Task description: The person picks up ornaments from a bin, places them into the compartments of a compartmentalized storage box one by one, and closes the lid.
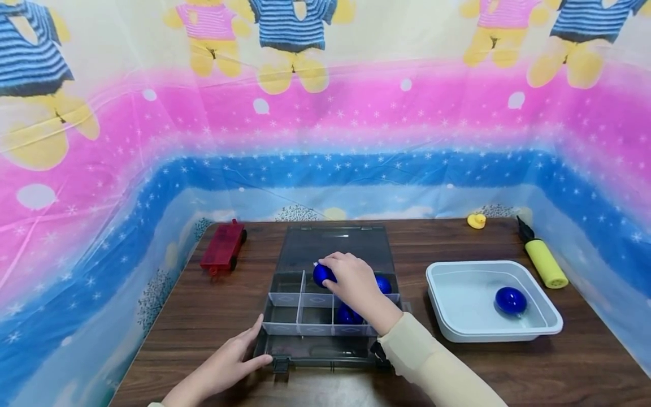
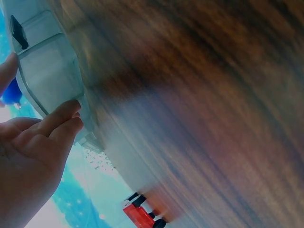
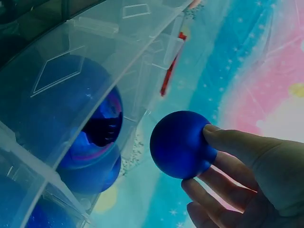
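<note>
A dark brown wood-grain table (image 1: 170, 339) carries an open, smoky translucent plastic compartment box (image 1: 317, 329) at its middle. A red toy car (image 1: 224, 247) stands far left, a pale rectangular plastic tub (image 1: 463, 299) right, a small yellow toy duck (image 1: 476, 221) and a yellow-and-black cylindrical pump (image 1: 545, 263) far right.

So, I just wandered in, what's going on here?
A person is handling shiny blue balls. The right fingers hold one blue ball over an open divided box, while the left fingers are at the box's left edge. More balls sit in compartments on its right side, and another ball lies in the pale tub to the right. A toy duck stands farther back.
</note>
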The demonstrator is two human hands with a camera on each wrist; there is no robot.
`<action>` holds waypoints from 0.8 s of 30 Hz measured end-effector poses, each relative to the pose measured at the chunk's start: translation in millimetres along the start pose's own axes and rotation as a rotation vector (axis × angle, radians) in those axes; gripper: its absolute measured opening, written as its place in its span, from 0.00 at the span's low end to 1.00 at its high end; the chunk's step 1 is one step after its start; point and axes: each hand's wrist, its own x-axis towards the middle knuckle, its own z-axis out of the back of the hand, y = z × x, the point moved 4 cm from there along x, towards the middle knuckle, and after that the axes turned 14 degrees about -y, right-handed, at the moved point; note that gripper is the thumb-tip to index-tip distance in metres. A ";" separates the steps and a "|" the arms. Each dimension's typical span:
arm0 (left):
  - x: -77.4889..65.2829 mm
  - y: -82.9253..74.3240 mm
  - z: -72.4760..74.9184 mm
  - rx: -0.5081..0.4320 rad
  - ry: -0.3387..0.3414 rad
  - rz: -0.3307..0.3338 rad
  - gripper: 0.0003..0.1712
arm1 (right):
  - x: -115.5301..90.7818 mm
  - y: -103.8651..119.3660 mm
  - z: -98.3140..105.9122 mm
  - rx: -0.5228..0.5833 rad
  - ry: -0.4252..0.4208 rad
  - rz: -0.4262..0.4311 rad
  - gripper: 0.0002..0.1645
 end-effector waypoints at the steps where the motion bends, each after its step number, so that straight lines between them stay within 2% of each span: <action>1: -0.2 0.0 -0.1 -0.001 0.001 0.005 0.50 | 0.5 0.2 -2.3 0.000 0.004 -0.001 0.25; 7: -1.7 -1.8 0.8 -0.004 0.000 0.009 0.51 | 2.0 6.3 -8.2 0.022 0.021 -0.010 0.15; 15: -0.7 0.2 -0.6 0.002 0.004 -0.005 0.51 | -0.4 4.6 -9.7 0.031 0.062 -0.050 0.14; 19: -1.2 -0.3 0.1 -0.001 0.007 0.001 0.51 | -2.6 0.9 -3.3 0.036 0.074 -0.063 0.15; 24: -1.6 -1.2 0.7 -0.017 0.010 0.012 0.51 | -6.9 -5.1 14.7 0.011 0.056 -0.066 0.14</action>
